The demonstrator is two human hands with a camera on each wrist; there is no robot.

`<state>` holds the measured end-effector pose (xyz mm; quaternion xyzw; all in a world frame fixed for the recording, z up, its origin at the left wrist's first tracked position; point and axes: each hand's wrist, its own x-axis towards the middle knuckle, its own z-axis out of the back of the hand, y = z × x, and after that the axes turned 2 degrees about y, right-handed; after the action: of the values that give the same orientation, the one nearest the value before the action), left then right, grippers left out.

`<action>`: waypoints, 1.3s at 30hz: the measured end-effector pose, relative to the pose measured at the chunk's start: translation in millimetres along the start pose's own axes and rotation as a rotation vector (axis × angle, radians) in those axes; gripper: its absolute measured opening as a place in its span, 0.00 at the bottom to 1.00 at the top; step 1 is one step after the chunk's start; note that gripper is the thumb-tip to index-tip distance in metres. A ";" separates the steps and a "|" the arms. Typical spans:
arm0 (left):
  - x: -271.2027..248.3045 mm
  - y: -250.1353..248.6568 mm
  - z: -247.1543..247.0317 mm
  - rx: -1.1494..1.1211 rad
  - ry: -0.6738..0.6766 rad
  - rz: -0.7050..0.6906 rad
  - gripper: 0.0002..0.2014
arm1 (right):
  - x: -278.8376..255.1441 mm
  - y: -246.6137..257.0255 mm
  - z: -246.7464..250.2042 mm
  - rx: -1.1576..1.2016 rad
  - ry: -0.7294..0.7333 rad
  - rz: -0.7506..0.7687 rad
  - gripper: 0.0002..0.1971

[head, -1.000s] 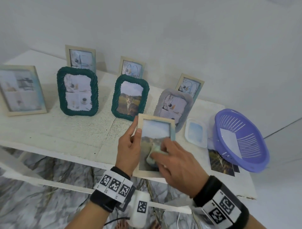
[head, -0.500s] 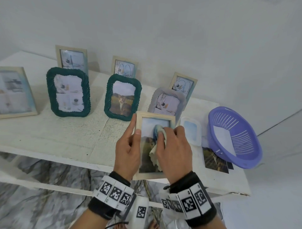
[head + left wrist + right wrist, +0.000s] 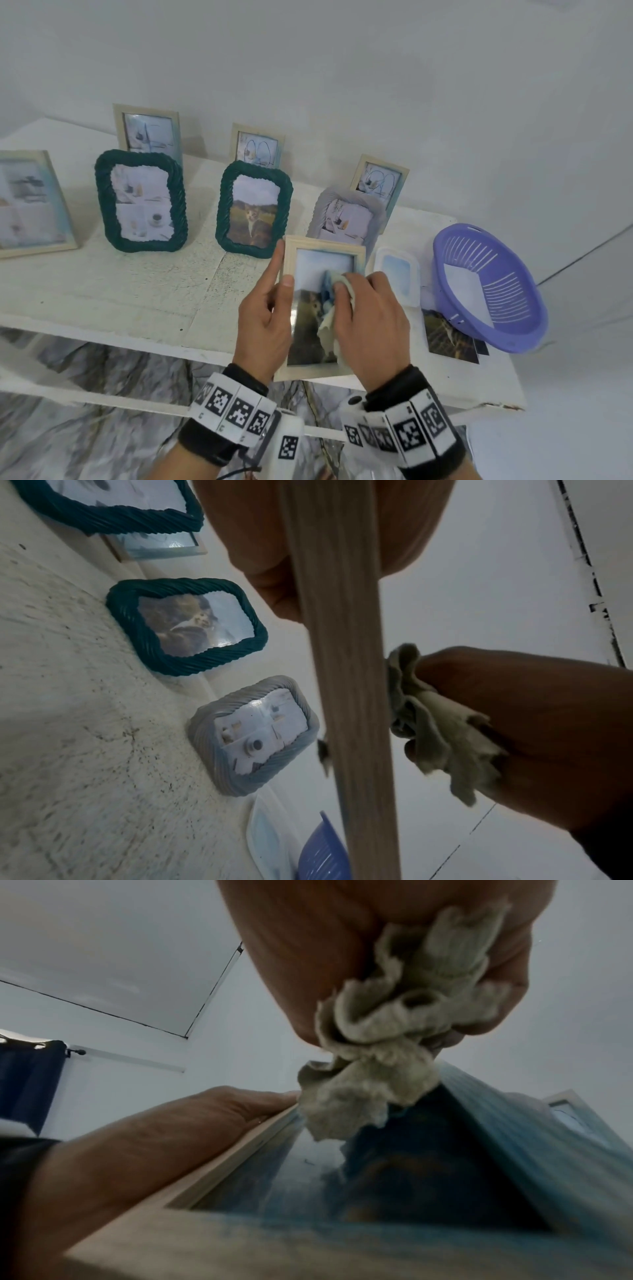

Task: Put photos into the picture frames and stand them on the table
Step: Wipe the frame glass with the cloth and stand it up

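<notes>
Right fingers [image 3: 356, 284] bunched around a crumpled cloth [image 3: 330, 320], pressing it on the glass of the wood frame [image 3: 323, 371]. Right wrist view confirms it: cloth wadded in the right hand [image 3: 371, 325], its loose end touching the glass. Left hand [image 3: 263, 325] grips the frame's left edge, thumb on the front, index finger straight up along the side; the other fingers are behind the frame, not visible. The frame is held tilted over the near edge of the surface [image 3: 102, 294], not resting upright. There's a photo in it already, looks like sky above and a cat below.

Progress, judged from the layout: this frame is loaded and being wiped, not yet stood up.

Beyond the wood frame, seven frames stand upright with pictures in them:
- grey frame [image 3: 344, 219] just behind it
- cat frame [image 3: 253, 209], green, behind and to the left
- second green frame [image 3: 142, 202] further left
- large pale frame [image 3: 29, 205] at far left
- three small pale frames in the back row by the wall

Right of the wood frame:
- white frame [image 3: 397, 274] lying flat, seems empty
- purple basket [image 3: 489, 291] with a white sheet inside
- loose photo [image 3: 447, 337] flat on the surface, partly under the basket

Likely left: stand the wood frame, then fill the white one and stand it. Mostly done.
</notes>
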<state>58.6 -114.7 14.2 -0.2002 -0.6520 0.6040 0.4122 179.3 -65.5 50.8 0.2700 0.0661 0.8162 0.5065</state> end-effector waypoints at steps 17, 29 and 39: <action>1.9 6.7 3.0 0.005 -0.036 -0.004 0.23 | -15.5 2.6 -12.2 0.181 0.101 -0.062 0.10; 15.9 7.9 14.9 -0.066 -0.041 0.099 0.21 | -10.4 -18.8 25.6 -0.034 0.480 0.660 0.10; 7.2 17.5 9.0 -0.087 -0.003 0.138 0.21 | -13.1 -1.5 19.8 -0.161 0.475 0.712 0.09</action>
<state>43.2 -111.6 0.3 -0.2616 -0.6629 0.6024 0.3596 194.9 -79.4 62.1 0.0404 0.0195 0.9820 0.1835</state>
